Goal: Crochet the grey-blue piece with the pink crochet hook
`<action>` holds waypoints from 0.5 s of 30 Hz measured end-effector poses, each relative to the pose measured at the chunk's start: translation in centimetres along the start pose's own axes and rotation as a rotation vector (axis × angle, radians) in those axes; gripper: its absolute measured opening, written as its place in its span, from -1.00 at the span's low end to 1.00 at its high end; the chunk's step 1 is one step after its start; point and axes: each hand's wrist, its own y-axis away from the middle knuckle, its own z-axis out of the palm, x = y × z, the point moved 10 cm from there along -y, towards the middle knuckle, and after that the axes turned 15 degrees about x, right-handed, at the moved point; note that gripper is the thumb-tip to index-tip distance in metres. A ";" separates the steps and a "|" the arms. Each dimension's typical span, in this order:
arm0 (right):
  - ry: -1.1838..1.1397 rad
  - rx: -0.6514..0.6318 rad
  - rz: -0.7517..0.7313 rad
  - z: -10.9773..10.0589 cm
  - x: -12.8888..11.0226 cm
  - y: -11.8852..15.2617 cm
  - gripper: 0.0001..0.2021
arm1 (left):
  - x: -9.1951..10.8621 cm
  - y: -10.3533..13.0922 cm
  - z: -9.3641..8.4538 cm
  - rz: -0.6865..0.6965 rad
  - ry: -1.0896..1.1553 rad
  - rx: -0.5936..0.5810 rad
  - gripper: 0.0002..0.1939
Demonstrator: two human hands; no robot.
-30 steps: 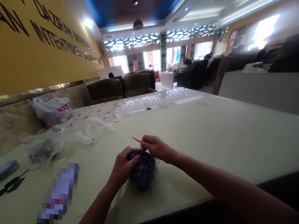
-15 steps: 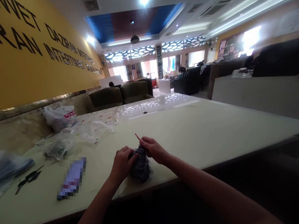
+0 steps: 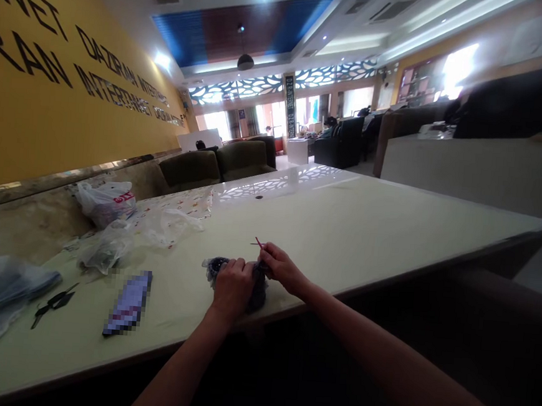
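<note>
A dark grey bundle in clear plastic [image 3: 258,293] rests near the front edge of the white table. Over its upper part, my left hand [image 3: 235,284] is closed, and some crinkled plastic and dark material stick out past its far side. My right hand [image 3: 279,266] sits against the bundle's gathered top in a pinch. From its fingertips juts a thin red strip [image 3: 259,243], with a fine dark line beside it. Whether the strip is stiff or bendable I cannot make out.
On the left lie a pixelated blue-purple packet [image 3: 128,304], black scissors [image 3: 54,303] and a plastic bag with dark contents [image 3: 1,297]. Crumpled clear bags [image 3: 108,249] and a white carrier bag [image 3: 106,202] stand near the wall. Chairs [image 3: 246,160] line the table's far end.
My left hand has shifted over the bundle, and its material now shows on the left of that hand. The red strip has turned more upright, with a dark line now visible beside it.
</note>
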 end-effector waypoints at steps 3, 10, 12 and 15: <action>0.062 0.017 -0.122 -0.1 -1.1 0.3 -0.74 | -1.1 -0.3 -1.9 0.058 0.111 0.011 -0.76; 0.110 -0.071 -0.237 0.1 -2.0 0.5 -0.72 | -7.5 -0.5 -6.8 0.026 0.239 0.129 -0.62; 0.084 -0.104 -0.261 0.1 -2.2 0.4 -0.69 | -7.6 -0.1 -6.3 0.081 0.251 0.058 -0.59; 0.037 -0.192 -0.303 0.2 -3.1 0.6 -0.64 | -6.8 0.4 -5.3 0.161 0.260 -0.059 -0.70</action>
